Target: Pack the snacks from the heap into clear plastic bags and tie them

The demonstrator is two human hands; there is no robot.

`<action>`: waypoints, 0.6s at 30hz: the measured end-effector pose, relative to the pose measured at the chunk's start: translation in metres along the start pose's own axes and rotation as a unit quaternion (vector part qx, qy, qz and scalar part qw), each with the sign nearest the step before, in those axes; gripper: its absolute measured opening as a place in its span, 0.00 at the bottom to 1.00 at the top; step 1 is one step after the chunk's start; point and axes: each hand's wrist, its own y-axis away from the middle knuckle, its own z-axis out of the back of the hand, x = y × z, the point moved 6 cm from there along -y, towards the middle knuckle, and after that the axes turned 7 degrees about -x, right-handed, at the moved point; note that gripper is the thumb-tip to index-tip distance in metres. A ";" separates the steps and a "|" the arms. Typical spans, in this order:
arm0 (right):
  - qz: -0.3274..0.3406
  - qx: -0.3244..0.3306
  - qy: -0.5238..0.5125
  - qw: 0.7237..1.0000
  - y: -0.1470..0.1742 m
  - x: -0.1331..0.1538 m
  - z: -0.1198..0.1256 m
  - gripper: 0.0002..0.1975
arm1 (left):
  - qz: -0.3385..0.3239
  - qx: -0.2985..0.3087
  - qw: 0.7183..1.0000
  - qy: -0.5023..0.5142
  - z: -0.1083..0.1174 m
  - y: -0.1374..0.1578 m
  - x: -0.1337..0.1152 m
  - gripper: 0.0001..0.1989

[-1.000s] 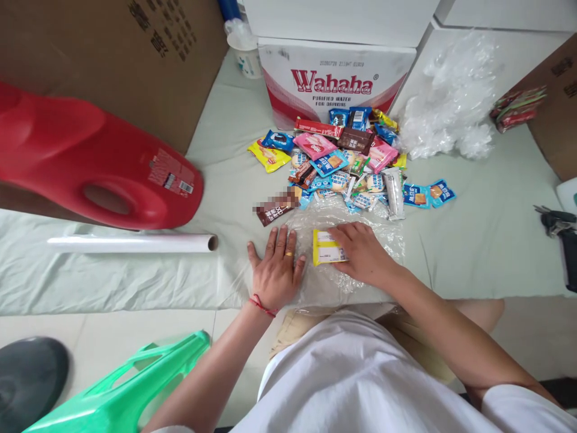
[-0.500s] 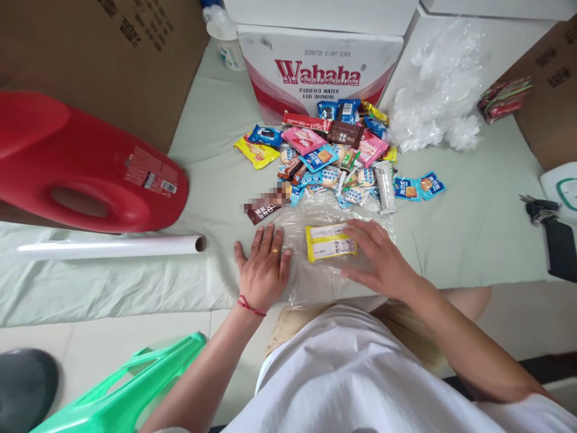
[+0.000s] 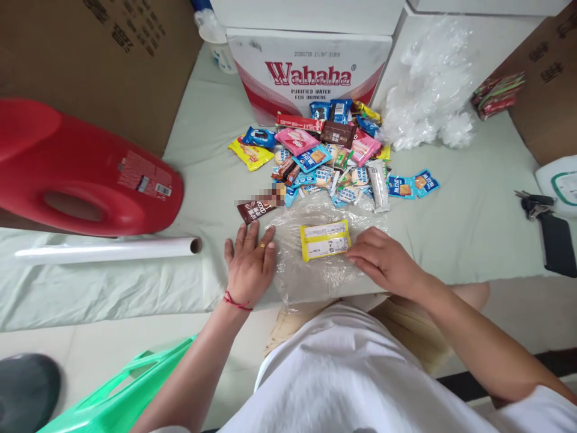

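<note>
A yellow-edged snack packet (image 3: pixel 325 240) lies with its white printed side up on a sheet of clear plastic film (image 3: pixel 311 279). My left hand (image 3: pixel 250 264) rests flat at the film's left edge, fingers spread, just below a brown snack wrapper (image 3: pixel 255 210). At the packet's right edge is my right hand (image 3: pixel 387 258), its fingers drawn together over the film. What its fingertips pinch, if anything, is hidden. Beyond the film spreads a heap of small wrapped snacks (image 3: pixel 315 159).
A red jug (image 3: pixel 90 174) and a white film roll (image 3: pixel 108 249) lie at the left. Behind the snacks stands a Wahaha carton (image 3: pixel 311 78), with crumpled clear plastic (image 3: pixel 428 90) beside it. Keys (image 3: pixel 534 204) and a black object (image 3: pixel 558 243) are at the right edge.
My right hand's spread fingers have come together, and the hand has drawn back to the packet's right edge. The view has shifted slightly; my left hand remains flat.
</note>
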 end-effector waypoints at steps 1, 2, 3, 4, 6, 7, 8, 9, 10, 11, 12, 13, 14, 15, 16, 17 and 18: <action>0.004 0.006 -0.008 1.000 -0.009 0.001 0.005 0.13 | 0.001 0.000 1.000 0.002 0.001 -0.001 0.002 0.28; 0.013 0.015 -0.008 1.000 -0.015 0.004 0.008 0.13 | 0.000 0.003 1.000 0.004 0.001 -0.002 0.004 0.28; 0.026 0.028 -0.002 0.999 -0.017 0.008 0.008 0.13 | -0.002 0.005 1.000 0.006 0.001 -0.003 0.006 0.28; 0.042 0.043 0.010 0.998 -0.016 0.013 0.006 0.16 | -0.005 0.008 1.000 0.008 0.001 -0.005 0.008 0.28; 0.076 0.077 0.045 0.993 -0.005 0.022 -0.006 0.26 | -0.013 0.013 1.000 0.011 0.001 -0.007 0.012 0.28; 0.088 0.089 0.067 0.990 0.003 0.025 -0.015 0.30 | -0.020 0.015 1.000 0.010 0.001 -0.007 0.013 0.27; 0.094 0.095 0.089 0.987 0.011 0.026 -0.024 0.32 | -0.028 0.017 0.999 0.007 0.000 -0.008 0.014 0.27; 0.093 0.098 0.109 0.985 0.019 0.026 -0.032 0.30 | -0.036 0.019 0.999 0.002 -0.001 -0.008 0.015 0.26; 0.091 0.099 0.124 0.983 0.025 0.026 -0.040 0.27 | -0.045 0.020 0.999 -0.003 -0.001 -0.008 0.016 0.26; 0.086 0.099 0.134 0.982 0.028 0.025 -0.045 0.22 | -0.050 0.021 0.998 -0.008 -0.001 -0.009 0.016 0.27; 0.082 0.097 0.137 0.982 0.029 0.024 -0.048 0.18 | -0.054 0.020 0.998 -0.011 -0.002 -0.009 0.016 0.27; 0.080 0.095 0.134 0.983 0.028 0.024 -0.049 0.14 | -0.055 0.019 0.998 -0.012 -0.002 -0.009 0.016 0.27; 0.080 0.093 0.123 0.985 0.024 0.024 -0.046 0.12 | -0.055 0.018 0.998 -0.011 -0.001 -0.009 0.016 0.27; 0.078 0.089 0.108 0.987 0.018 0.024 -0.042 0.11 | -0.054 0.016 0.998 -0.009 -0.001 -0.008 0.016 0.26; 0.074 0.085 0.090 0.990 0.011 0.023 -0.035 0.10 | -0.053 0.015 0.998 -0.005 -0.001 -0.008 0.016 0.26; 0.067 0.082 0.068 0.992 0.003 0.022 -0.027 0.10 | -0.052 0.013 0.999 0.000 0.000 -0.008 0.016 0.26; 0.057 0.081 0.042 0.994 -0.006 0.020 -0.020 0.11 | -0.050 0.012 0.999 0.005 0.000 -0.008 0.016 0.26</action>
